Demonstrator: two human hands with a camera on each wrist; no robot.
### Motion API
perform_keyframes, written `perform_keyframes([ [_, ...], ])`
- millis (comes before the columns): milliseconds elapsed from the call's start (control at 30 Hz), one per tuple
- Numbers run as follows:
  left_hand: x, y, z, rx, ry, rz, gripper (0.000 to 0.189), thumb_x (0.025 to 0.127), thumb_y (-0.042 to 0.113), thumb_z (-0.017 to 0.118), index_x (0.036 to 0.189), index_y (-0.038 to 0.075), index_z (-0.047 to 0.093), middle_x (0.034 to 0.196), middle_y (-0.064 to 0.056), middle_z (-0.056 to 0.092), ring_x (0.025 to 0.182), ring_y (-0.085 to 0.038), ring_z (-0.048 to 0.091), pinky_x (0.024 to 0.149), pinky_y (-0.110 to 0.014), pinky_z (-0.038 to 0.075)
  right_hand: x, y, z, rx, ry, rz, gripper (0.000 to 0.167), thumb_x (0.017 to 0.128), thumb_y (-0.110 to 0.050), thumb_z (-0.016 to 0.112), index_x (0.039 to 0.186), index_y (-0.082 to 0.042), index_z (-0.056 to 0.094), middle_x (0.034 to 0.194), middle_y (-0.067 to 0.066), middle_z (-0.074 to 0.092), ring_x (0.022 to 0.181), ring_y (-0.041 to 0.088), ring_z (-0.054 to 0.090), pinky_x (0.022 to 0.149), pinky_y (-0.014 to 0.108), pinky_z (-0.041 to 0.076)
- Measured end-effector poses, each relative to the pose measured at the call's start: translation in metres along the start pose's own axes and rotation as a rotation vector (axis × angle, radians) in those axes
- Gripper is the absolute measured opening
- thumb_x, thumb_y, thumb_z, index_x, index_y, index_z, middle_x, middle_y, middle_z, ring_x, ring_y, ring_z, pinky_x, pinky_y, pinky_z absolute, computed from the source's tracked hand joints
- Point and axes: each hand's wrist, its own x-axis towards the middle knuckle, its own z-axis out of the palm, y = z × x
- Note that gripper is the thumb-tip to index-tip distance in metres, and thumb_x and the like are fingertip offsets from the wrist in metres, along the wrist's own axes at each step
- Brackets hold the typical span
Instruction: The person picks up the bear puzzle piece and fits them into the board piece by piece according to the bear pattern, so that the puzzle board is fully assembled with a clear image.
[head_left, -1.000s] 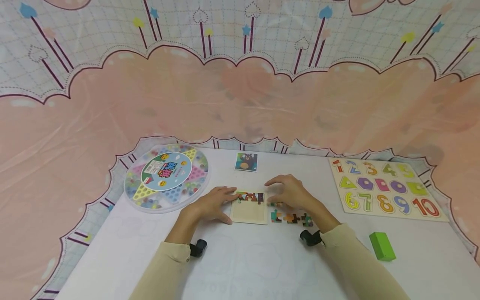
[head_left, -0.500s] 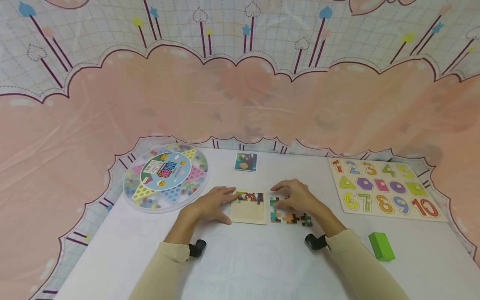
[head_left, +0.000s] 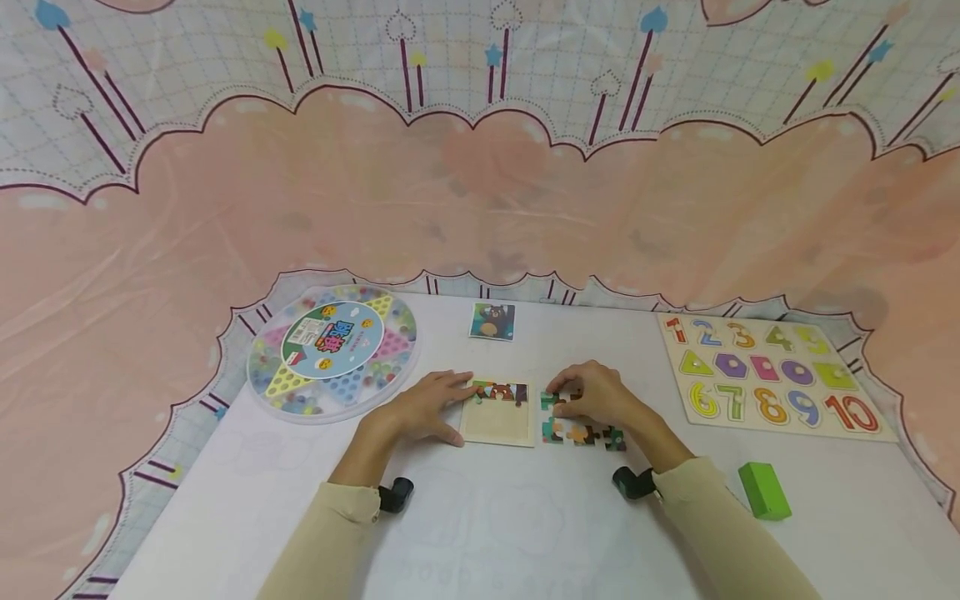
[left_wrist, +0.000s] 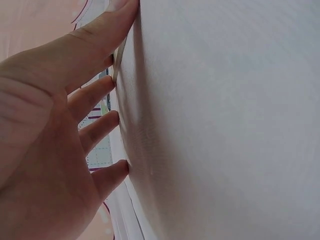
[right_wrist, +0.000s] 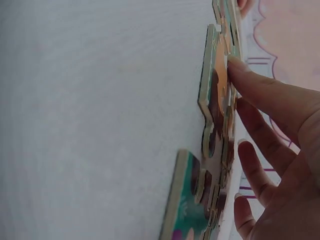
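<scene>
A shallow square wooden puzzle tray [head_left: 498,425] lies on the table in the head view, a bear's face in pieces along its top row. My left hand [head_left: 429,408] rests at its left edge, fingers spread, index finger over the upper corner and thumb by the lower one. Right of the tray lie loose jigsaw pieces [head_left: 581,435] in rows. Over the upper row, my right hand [head_left: 596,393] pinches a jigsaw piece between thumb and index finger; the hand partly hides it. In the right wrist view the thumb [right_wrist: 250,80] touches the pieces' edges, the other fingers bent behind.
A bear picture card [head_left: 492,322] lies beyond the tray. A round Chinese checkers set [head_left: 333,354] sits at the left, a number-and-shape board [head_left: 772,379] at the right. Nearer on the right is a green block [head_left: 764,492]. A patterned cloth [head_left: 480,200] hangs behind.
My right hand has drawn back from beside the tray to the upper row of pieces, and its thumb and index finger have come closer together. The left hand stays put.
</scene>
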Motion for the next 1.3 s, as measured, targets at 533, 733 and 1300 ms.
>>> perform_keyframes([
  [533,0.000,-0.002,0.001,-0.006,0.000,0.004,0.087,0.079,0.025,0.087,0.155,0.016,0.045,0.170,-0.003,0.029,0.160,-0.036,0.016,0.128,-0.058,0.024,0.002,-0.005,-0.003,0.026,-0.036,0.043,0.024,0.084,-0.024,0.084,0.106,-0.018,0.078,0.107,-0.001,0.080,0.103,0.019,0.072,0.107,0.059,0.044],
  [733,0.000,-0.005,0.000,0.018,-0.002,0.026,0.087,0.080,0.027,0.086,0.155,0.016,0.044,0.170,-0.005,0.030,0.160,-0.037,0.017,0.128,-0.058,0.023,0.001,-0.010,-0.010,0.057,-0.050,0.058,0.022,0.087,-0.022,0.081,0.108,-0.018,0.077,0.120,0.005,0.075,0.111,0.022,0.066,0.102,0.053,0.052],
  [1300,0.000,-0.011,0.000,-0.064,0.047,0.026,0.084,0.078,0.028,0.088,0.150,0.018,0.048,0.169,-0.002,0.032,0.159,-0.037,0.021,0.127,-0.062,0.023,0.010,-0.037,0.003,0.190,0.019,-0.072,0.020,0.088,-0.015,0.079,0.107,-0.011,0.078,0.113,0.008,0.075,0.098,0.019,0.074,0.082,0.029,0.062],
])
